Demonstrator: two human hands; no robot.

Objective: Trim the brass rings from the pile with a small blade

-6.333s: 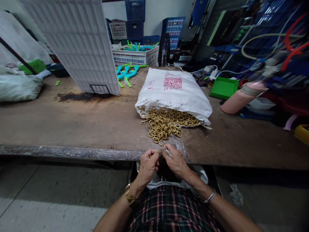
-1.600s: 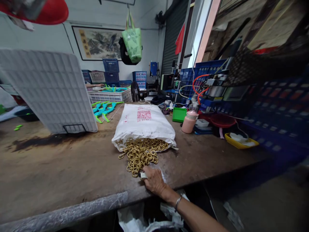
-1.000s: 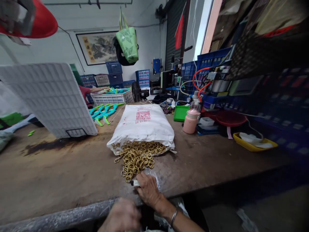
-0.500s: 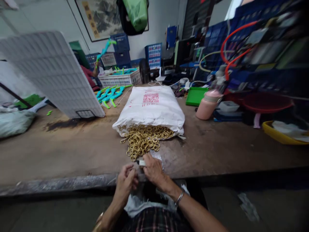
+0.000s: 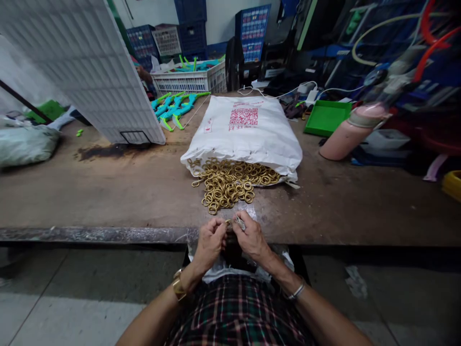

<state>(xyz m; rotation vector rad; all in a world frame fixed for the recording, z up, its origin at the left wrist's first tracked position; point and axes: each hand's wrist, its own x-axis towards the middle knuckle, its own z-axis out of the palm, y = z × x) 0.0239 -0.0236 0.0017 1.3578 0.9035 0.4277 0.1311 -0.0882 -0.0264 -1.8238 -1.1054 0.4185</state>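
Observation:
At the table's front edge, my left hand (image 5: 211, 240) pinches a brass ring (image 5: 228, 222) between thumb and fingertips. Close beside it, my right hand (image 5: 252, 238) is closed round a small pale, metallic-looking tool (image 5: 240, 222); its exact kind is hidden by the fingers. Just beyond both hands lies a heap of brass rings (image 5: 228, 190), spilling from the open mouth of a white woven sack (image 5: 216, 132) with red print. A clear plastic piece (image 5: 248, 209) lies flat between the heap and my right hand.
A white ribbed crate (image 5: 90, 62) stands tilted at left. Behind the sack are turquoise-and-green plastic parts (image 5: 176, 109) and a white basket (image 5: 190, 79). To the right are a green tray (image 5: 327, 117) and a pink bottle (image 5: 347, 134). A pale bag (image 5: 27, 144) lies far left.
The view has tilted down and shifted left. A brass ring now shows at my left fingertips, where the fingers looked bare before. The right hand still holds the small tool, turned differently.

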